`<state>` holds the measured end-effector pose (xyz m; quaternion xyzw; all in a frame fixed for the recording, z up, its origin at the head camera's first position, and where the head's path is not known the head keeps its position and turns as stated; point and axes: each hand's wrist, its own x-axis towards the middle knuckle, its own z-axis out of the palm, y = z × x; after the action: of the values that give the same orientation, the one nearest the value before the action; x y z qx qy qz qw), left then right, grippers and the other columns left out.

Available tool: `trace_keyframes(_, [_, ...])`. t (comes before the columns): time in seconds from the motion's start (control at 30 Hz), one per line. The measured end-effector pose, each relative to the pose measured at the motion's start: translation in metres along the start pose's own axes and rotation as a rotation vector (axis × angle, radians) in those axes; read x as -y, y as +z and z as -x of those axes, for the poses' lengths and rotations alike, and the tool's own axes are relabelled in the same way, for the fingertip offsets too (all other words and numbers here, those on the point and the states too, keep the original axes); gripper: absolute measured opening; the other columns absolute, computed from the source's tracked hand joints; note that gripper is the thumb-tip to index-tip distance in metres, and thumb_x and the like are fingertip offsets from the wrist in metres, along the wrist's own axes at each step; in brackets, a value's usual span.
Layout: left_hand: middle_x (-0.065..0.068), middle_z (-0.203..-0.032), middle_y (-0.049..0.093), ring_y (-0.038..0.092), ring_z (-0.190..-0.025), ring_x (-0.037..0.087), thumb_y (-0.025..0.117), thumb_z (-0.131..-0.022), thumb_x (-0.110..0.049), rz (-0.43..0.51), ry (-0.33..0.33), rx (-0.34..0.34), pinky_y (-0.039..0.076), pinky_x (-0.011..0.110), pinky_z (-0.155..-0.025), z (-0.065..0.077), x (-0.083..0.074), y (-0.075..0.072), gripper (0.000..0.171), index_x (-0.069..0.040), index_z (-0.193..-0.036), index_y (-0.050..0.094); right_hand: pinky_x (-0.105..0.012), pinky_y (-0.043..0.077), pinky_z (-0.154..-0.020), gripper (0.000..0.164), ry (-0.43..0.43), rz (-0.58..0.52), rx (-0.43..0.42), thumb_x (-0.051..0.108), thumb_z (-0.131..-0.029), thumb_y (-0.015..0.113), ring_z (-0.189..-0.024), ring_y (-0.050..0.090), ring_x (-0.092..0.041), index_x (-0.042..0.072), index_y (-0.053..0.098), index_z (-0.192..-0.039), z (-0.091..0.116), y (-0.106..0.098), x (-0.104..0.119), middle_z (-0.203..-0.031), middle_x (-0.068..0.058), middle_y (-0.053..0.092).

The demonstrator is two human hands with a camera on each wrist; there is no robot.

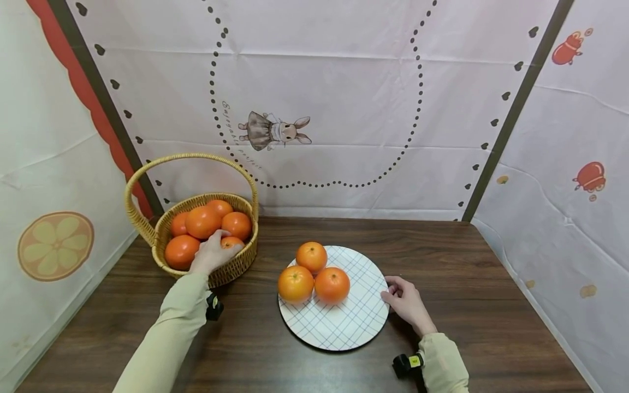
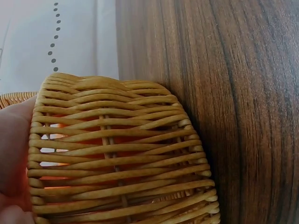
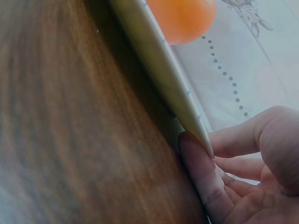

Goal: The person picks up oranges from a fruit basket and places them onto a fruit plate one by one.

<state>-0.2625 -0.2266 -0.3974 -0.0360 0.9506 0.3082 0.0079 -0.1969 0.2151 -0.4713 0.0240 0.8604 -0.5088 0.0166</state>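
My left hand (image 1: 213, 254) reaches over the near rim of a wicker basket (image 1: 236, 267) and grips an orange (image 1: 232, 242) inside it, fingers on either side of the fruit. In the left wrist view the basket's woven wall (image 2: 121, 140) hides most of the hand and the fruit. A round white plate (image 1: 339, 330) with blue crossing lines lies on the table, three oranges (image 1: 332, 285) grouped toward its left side. With thumb and finger, my right hand (image 1: 405, 300) pinches the plate's right rim, seen closely in the right wrist view (image 3: 201, 135).
Several more oranges (image 1: 202, 222) fill the basket, whose tall arched handle (image 1: 191, 156) rises above it. Dark wooden table (image 1: 442, 262) surface surrounds the plate and basket. A printed white cloth (image 1: 344, 109) stands behind and on both sides.
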Motion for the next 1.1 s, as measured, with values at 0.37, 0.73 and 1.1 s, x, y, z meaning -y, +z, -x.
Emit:
trace_keyframes(0.37, [0.036, -0.14, 0.047, 0.047, -0.124, 0.052, 0.059, -0.095, -0.038, -0.003, 0.035, -0.059, 0.037, 0.065, -0.102, 0.004, -0.005, 0.002, 0.063, 0.002, -0.142, 0.041, -0.023, 0.048, -0.055, 0.038, -0.01, -0.001, -0.002, 0.002, -0.09, 0.066, -0.069, 0.048, -0.014, -0.007, 0.06, -0.127, 0.0, 0.0, 0.0, -0.086, -0.007, 0.054])
trace_keyframes(0.73, [0.034, -0.13, 0.052, 0.052, -0.118, 0.05, 0.061, -0.091, -0.037, 0.026, 0.062, -0.22, 0.04, 0.066, -0.095, 0.004, -0.004, 0.008, 0.061, -0.003, -0.139, 0.046, -0.024, 0.05, -0.055, 0.039, 0.002, -0.005, -0.002, 0.002, -0.091, 0.066, -0.071, 0.048, -0.015, -0.007, 0.06, -0.128, 0.0, 0.0, 0.0, -0.087, -0.008, 0.055])
trace_keyframes(1.1, [0.028, -0.136, 0.051, 0.052, -0.122, 0.048, 0.063, -0.089, -0.041, 0.101, 0.064, -0.359, 0.038, 0.066, -0.1, 0.007, -0.004, 0.014, 0.064, -0.008, -0.142, 0.046, -0.023, 0.048, -0.055, 0.038, 0.0, 0.003, -0.006, 0.002, -0.091, 0.066, -0.07, 0.048, -0.014, -0.007, 0.06, -0.127, 0.0, 0.0, 0.0, -0.087, -0.008, 0.055])
